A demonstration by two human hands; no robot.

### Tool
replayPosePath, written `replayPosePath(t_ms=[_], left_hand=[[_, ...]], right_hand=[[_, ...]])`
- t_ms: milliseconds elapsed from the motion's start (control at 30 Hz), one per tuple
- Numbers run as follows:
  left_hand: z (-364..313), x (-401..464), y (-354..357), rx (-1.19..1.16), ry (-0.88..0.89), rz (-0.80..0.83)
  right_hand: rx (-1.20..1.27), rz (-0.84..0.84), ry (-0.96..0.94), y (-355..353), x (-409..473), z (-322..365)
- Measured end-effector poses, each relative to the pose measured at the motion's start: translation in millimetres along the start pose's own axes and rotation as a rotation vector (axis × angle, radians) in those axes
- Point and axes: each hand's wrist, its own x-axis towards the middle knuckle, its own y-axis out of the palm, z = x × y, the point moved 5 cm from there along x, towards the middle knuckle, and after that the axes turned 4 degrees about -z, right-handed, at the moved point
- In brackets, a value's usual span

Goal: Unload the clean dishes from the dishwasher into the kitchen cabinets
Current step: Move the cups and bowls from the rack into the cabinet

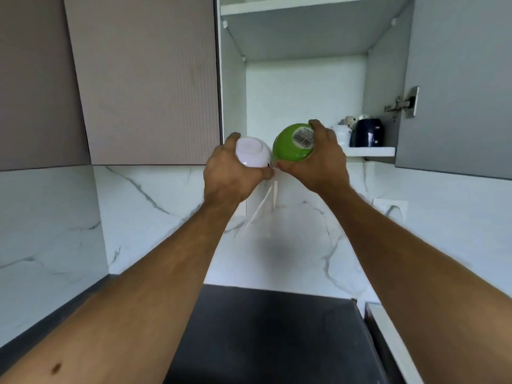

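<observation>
The only printing in view is a white barcode sticker [304, 137] on the base of a round glossy green bowl [291, 144]; its bars show, but the small text above them is too blurred to read. The right hand [322, 159] holds this green bowl with its underside toward the camera, fingers curled over the top edge and thumb beneath. Just to its left, the left hand [232, 169] grips a small white glossy bowl [253, 153], also bottom-out, and the two bowls sit almost touching in front of an open wall cabinet [304, 87] with pale grey-white inner walls. On the cabinet's lower shelf [371, 151], far right, stand a dark blue glazed mug [367, 133], a white cup [342, 134] and some small speckled items behind them that are hard to make out. The grey cabinet door [457, 84] stands swung open on the right, its metal hinge [404, 103] showing. A closed taupe ribbed cabinet door [146, 79] hangs to the left. Below, a white marble-patterned backsplash [155, 212] with grey veins runs down to a white marble-look surface [50, 273], and a black panel [266, 336] lies near, between the forearms.
</observation>
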Motion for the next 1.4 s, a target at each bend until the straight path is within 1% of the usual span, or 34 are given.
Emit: replayPosePath(t_ms=[100,233,333,500,600,700,800,933,1033,1133,1167,1233,1400], left_hand=[[-10.5,37.1,13.5,0.012,0.039,-0.005],[-14.0,75.1,26.5,0.017,0.018,0.017],[-12.8,96.2,37.4,0.048,-0.007,0.07],[-5.9,120.4,63.3,0.074,-0.087,0.208],[-2.6,130.0,77.4,0.09,-0.072,0.251],[-2.1,137.4,85.8,0.135,-0.028,0.297],[-0.6,147.1,95.8,0.209,-0.003,0.391],[10.8,167.1,128.4,0.425,0.031,0.558],[24.3,188.4,158.7,0.481,-0.056,0.623],[25.9,197.3,181.5,0.524,-0.121,0.854],[25.0,200.7,185.6,0.516,-0.137,0.9],[23.8,208.7,188.6,0.55,-0.141,0.905],[25.9,234.0,187.5,0.653,-0.172,0.831]], right_hand=[[-0.021,-0.011,-0.007,9.1,40.1,-8.5],[-0.046,-0.034,-0.022,18.6,77.4,-14.8],[-0.062,-0.041,-0.009,27.0,97.1,-19.1],[-0.132,-0.023,0.044,43.4,116.2,-33.1],[-0.16,-0.016,0.049,55.2,120.4,-41.3],[-0.167,-0.044,0.076,61.9,126.3,-46.3],[-0.164,-0.065,0.097,66.9,137.7,-46.4],[-0.16,-0.064,0.114,75.9,163.1,-42.9],[-0.203,-0.003,0.123,90.5,185.5,-39.5],[-0.214,0.051,0.175,111.7,209.5,-36.7],[-0.213,0.065,0.191,118.9,216.2,-35.6],[-0.227,0.106,0.201,133.2,228.3,-36.1],[-0.313,0.212,0.178,164.1,251.4,-48.5]])
